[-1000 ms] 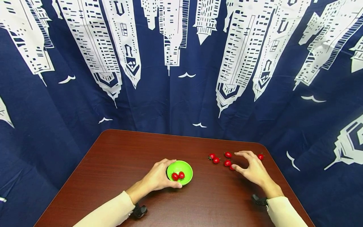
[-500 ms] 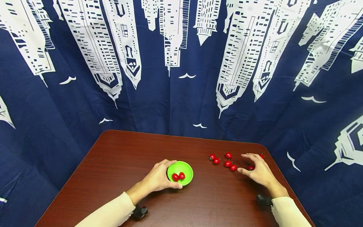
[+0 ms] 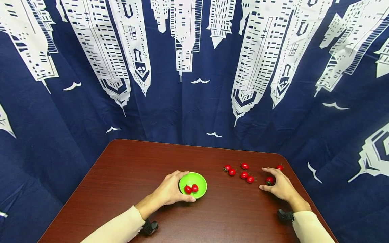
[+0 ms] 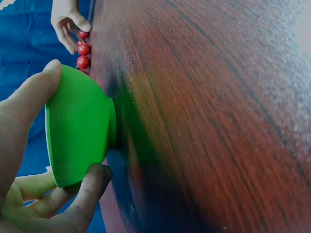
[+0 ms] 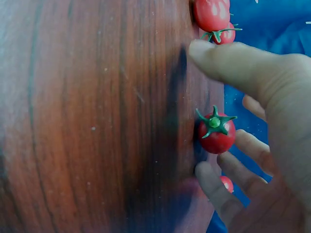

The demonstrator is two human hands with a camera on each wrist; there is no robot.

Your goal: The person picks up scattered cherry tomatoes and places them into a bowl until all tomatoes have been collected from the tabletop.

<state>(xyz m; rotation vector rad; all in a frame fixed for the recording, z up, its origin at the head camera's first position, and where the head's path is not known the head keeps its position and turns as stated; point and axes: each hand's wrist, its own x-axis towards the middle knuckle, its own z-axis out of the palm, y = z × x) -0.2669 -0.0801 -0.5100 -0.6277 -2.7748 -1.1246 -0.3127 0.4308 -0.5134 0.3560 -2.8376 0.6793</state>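
The left hand (image 3: 169,192) gripped the green bowl (image 3: 192,185), steadying it, while right hand (image 3: 281,187) fingers curled around a cherry tomato (image 3: 269,180) on the surface (image 3: 127,168).

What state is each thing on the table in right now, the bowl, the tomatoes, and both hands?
green bowl: upright on the table, two tomatoes inside.
left hand: grips the bowl's rim and side.
right hand: fingers curved around one tomato, contact unclear.
tomato at the right hand: on the table, stem up.
loose tomatoes: five more lying apart on the table.
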